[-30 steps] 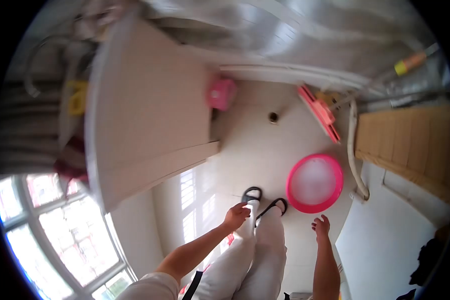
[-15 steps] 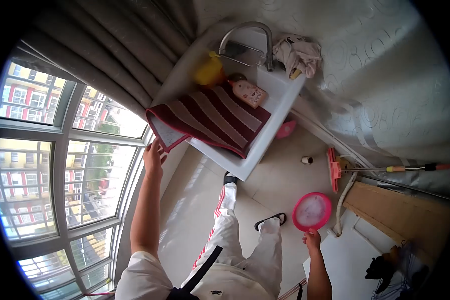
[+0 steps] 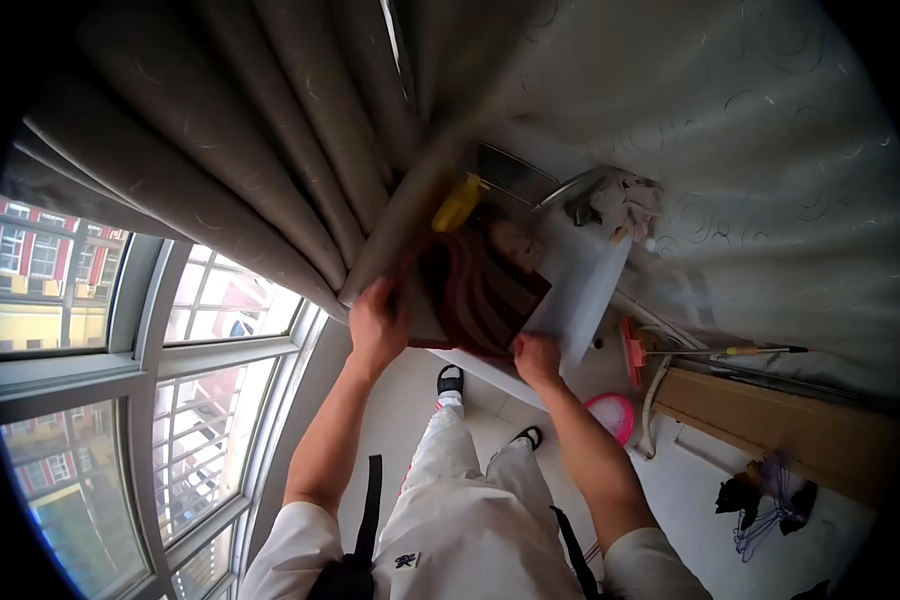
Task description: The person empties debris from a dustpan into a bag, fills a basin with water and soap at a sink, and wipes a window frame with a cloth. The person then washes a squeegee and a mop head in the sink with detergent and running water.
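1. Head view: both my hands are now on the striped mat point(image 3: 485, 305); 0.5 s ago only my left was at it, while my right was at the rim of the pink basin point(image 3: 627, 416).
2. Left hand point(image 3: 378, 325): my fingers curl closed on the mat's left edge, their tips lost in the dark blur. At 0.5 s ago they were more spread, just at the folded corner.
3. Right hand point(image 3: 537, 358): my fingers are bunched in a fist, gripping the mat's near corner. At 1.0 s ago this hand was empty beside the basin.
4. The mat lies partly over the white sink point(image 3: 592, 300), as it did 0.5 s ago, but its stripes now bend in a curve and its pale underside shows between my 2 hands.
5. Beyond it sit the yellow container point(image 3: 458, 205) and the pale bottle point(image 3: 515, 243), blurred now.
6. My right forearm now covers part of the basin, which remains on the floor near the pink squeegee point(image 3: 633, 352).
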`<state>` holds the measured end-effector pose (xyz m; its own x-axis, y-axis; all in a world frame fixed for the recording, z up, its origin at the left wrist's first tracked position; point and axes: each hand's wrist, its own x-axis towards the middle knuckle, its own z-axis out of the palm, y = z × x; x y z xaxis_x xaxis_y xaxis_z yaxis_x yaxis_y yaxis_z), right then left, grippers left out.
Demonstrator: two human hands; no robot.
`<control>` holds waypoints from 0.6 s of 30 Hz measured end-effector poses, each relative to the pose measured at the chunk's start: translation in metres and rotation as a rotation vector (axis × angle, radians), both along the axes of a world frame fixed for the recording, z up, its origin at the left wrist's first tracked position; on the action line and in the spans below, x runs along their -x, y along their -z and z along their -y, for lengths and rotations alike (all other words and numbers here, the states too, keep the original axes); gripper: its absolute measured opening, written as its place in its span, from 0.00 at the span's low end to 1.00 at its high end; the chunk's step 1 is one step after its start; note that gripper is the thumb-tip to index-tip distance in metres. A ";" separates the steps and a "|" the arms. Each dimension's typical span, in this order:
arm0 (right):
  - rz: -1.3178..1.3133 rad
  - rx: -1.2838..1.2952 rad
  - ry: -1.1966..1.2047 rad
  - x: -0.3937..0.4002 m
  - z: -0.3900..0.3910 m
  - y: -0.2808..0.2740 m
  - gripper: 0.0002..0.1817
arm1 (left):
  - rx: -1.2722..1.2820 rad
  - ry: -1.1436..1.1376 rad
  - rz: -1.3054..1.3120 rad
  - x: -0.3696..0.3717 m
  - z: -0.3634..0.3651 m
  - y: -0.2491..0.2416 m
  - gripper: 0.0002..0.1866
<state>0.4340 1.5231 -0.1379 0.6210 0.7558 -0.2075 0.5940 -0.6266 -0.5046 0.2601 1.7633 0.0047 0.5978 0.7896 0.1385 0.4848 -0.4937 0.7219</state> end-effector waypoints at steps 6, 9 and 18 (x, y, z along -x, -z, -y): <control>0.102 -0.235 -0.058 0.031 -0.038 -0.053 0.16 | -0.277 0.386 -0.091 -0.049 -0.046 -0.106 0.09; 0.112 -0.150 -0.006 0.062 -0.049 -0.008 0.19 | -0.438 0.457 -0.164 -0.056 -0.044 -0.156 0.06; 0.236 -0.462 0.332 -0.054 -0.018 -0.255 0.09 | -0.646 0.349 -0.016 -0.002 -0.078 -0.279 0.07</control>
